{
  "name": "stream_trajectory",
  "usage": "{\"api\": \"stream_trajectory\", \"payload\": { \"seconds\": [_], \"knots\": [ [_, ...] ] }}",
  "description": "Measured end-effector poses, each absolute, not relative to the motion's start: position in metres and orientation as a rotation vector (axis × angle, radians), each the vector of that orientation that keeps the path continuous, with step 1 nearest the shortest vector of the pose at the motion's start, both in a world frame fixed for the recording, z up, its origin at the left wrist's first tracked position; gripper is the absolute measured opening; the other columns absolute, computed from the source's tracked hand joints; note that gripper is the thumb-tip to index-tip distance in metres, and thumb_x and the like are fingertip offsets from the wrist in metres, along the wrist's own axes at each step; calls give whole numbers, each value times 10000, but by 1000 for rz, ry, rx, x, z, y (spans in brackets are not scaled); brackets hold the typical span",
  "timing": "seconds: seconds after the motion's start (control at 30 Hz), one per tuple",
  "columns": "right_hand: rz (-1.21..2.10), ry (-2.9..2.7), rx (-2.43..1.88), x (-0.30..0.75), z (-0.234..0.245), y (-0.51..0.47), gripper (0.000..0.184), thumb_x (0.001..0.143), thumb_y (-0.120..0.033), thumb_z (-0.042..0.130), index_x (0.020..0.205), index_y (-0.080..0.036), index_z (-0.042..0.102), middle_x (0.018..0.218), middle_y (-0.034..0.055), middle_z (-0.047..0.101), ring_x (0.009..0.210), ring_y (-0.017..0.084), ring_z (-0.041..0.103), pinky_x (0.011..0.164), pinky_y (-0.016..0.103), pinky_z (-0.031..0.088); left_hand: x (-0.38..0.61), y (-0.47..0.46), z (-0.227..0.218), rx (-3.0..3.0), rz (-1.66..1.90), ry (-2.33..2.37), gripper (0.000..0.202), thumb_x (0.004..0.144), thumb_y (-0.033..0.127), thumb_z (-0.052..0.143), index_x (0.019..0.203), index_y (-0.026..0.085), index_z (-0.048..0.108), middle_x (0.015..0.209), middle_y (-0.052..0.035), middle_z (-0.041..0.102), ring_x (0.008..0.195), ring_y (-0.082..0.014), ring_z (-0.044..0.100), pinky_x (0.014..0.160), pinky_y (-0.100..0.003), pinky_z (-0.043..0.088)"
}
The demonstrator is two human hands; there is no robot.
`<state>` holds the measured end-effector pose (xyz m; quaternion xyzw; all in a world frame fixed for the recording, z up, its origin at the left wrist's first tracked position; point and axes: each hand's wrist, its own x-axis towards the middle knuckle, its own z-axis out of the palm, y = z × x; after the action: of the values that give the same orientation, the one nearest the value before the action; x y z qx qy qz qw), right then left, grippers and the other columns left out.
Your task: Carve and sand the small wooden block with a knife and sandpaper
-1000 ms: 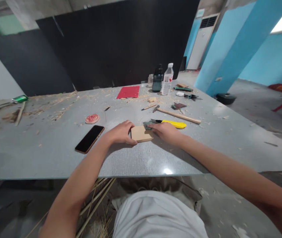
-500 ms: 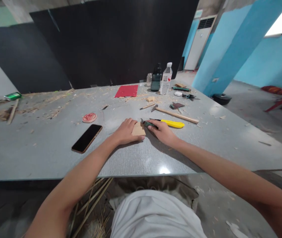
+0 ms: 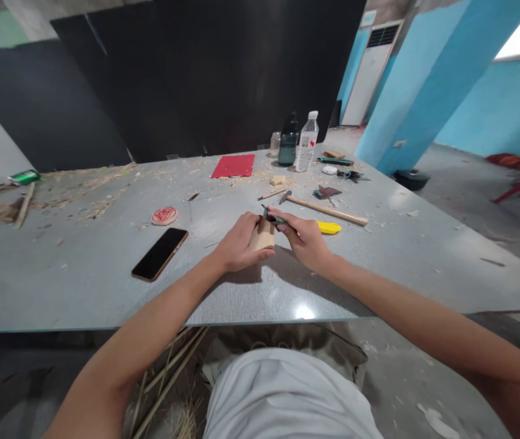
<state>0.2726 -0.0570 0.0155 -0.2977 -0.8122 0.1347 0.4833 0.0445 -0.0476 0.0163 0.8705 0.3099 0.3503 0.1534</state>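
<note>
My left hand (image 3: 242, 245) is closed around a small pale wooden block (image 3: 264, 235), thumb along the near edge and fingers at the far side. The block is tilted up off the table. In my right hand (image 3: 308, 241) is a dark green knife (image 3: 276, 219), its thin tip pointing up and left at the block's far edge. Whether the blade touches the wood I cannot tell. Just beyond my right hand lies a yellow-handled tool (image 3: 329, 228), partly hidden by the fingers.
A hammer (image 3: 326, 209) lies past the right hand, near a pencil-like stick (image 3: 271, 194). A phone (image 3: 160, 254) and a round red-marked disc (image 3: 164, 216) are at left. A plastic bottle (image 3: 306, 143), a dark bottle (image 3: 288, 145) and a red sheet (image 3: 233, 166) stand farther back among wood shavings.
The wooden block has been lifted and tilted up from lying nearly flat. Both hands have risen slightly, and my right hand has turned the knife closer to the block's top edge.
</note>
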Motion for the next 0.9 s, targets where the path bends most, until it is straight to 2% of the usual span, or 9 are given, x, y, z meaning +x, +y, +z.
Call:
{"api": "stream_trajectory", "payload": {
  "seconds": [0.2,0.37,0.5,0.7,0.9],
  "knots": [
    [342,-2113,-492,271,15,-71,435,1108,-202,460,1514,-280,597,1508,47,652,1421,226,588,1191,414,527,38,-47,14,2404,1115,918,696,903,850,518,1142,197,551,1093,-95,550,990,-271,506,904,-441,423],
    [251,-2065,-565,275,23,-63,415,1112,-214,461,1485,-292,626,1475,35,681,1394,233,618,1194,419,528,42,-51,15,2399,1118,809,778,885,863,536,1258,181,529,1141,-102,539,1007,-265,512,915,-427,428],
    [198,-2007,-622,277,23,-61,410,1111,-224,479,1490,-290,620,1486,45,670,1385,243,622,1177,418,547,49,-51,12,2314,1152,772,764,875,842,587,1254,181,536,1129,-92,538,1001,-260,522,917,-423,428],
    [239,-2141,-323,268,18,-80,503,1112,-132,404,1582,-277,510,1552,65,615,1460,205,551,1228,418,500,39,-48,7,2251,1228,752,718,892,848,549,1202,201,575,1122,-86,564,1032,-268,533,971,-452,439],
    [115,-2092,-362,281,27,-62,473,1112,-140,415,1552,-257,545,1536,94,630,1456,218,562,1226,440,498,50,-55,8,2181,1201,630,821,911,859,497,1397,199,532,1274,-136,594,1152,-305,578,1041,-475,462]
  ]
}}
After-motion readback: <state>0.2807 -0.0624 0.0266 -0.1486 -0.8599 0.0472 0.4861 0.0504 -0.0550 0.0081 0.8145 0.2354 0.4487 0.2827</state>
